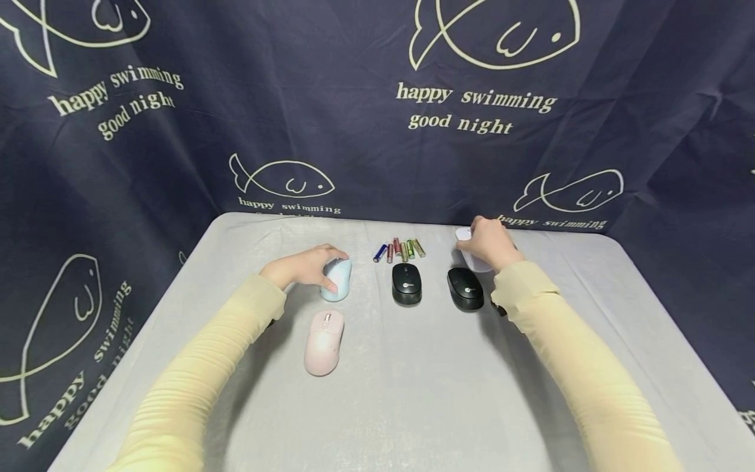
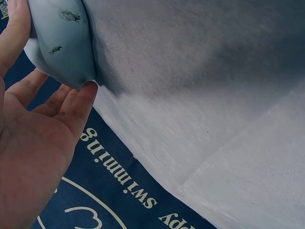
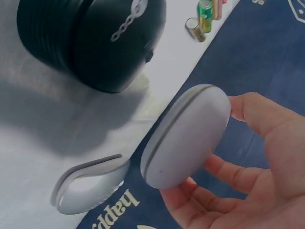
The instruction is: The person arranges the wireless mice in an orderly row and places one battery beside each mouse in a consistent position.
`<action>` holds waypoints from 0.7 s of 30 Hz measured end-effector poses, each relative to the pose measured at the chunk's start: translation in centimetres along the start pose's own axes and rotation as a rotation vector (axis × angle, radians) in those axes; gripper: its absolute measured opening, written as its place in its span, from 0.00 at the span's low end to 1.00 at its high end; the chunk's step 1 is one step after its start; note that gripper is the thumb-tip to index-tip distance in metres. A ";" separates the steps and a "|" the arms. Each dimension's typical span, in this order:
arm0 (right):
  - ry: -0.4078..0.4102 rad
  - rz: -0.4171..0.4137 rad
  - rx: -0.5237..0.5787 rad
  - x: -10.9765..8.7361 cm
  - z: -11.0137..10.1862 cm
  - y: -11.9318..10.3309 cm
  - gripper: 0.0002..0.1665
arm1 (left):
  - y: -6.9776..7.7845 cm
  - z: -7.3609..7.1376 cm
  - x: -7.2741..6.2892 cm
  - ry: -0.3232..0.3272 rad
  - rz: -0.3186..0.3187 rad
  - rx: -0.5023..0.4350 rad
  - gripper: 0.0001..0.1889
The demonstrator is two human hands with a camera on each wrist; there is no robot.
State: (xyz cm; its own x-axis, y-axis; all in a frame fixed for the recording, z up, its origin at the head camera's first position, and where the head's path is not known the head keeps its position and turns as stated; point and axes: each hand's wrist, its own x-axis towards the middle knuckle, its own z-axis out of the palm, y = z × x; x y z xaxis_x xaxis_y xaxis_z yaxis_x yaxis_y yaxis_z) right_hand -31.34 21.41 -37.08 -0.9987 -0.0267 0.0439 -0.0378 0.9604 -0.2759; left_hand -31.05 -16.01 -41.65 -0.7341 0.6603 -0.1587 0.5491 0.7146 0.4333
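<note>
My left hand [image 1: 308, 265] grips a light blue mouse [image 1: 336, 280], thumb on the near side and fingertips at the far end. In the left wrist view the blue mouse [image 2: 64, 43] has dark scuffs on its surface. Over at the back right, my right hand [image 1: 491, 244] holds a pale white rounded mouse-like piece [image 3: 188, 136] between thumb and fingertips. A second pale, curved piece [image 3: 93, 186] with a ragged edge lies just beside it in the right wrist view; whether it is a whole mouse or a cover cannot be told.
Two black mice [image 1: 407, 284] [image 1: 465, 289] stand mid-table, the right one close to my right forearm. Several coloured batteries [image 1: 400, 250] lie behind them. A pink mouse [image 1: 324, 343] sits nearer the front. A dark blue printed curtain [image 1: 377, 144] hangs behind the grey-covered table [image 1: 413, 400].
</note>
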 end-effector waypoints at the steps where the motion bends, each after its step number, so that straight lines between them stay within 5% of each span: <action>1: -0.007 0.004 0.000 -0.2 -0.1 -0.2 0.27 | 0.0 0.0 0.0 -0.002 -0.004 -0.002 0.41; 21: -0.109 0.009 -0.030 -2.6 -1.0 -3.4 0.34 | -0.1 0.1 -0.1 0.000 -0.005 -0.003 0.41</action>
State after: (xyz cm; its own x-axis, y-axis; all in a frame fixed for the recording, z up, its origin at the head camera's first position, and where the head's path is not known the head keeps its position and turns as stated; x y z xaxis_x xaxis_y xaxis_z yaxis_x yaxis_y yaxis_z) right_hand -28.59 18.47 -35.33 -0.9969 -0.0466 -0.0633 -0.0295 0.9685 -0.2472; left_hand -31.05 -16.13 -41.74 -0.7365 0.6571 -0.1609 0.5445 0.7169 0.4353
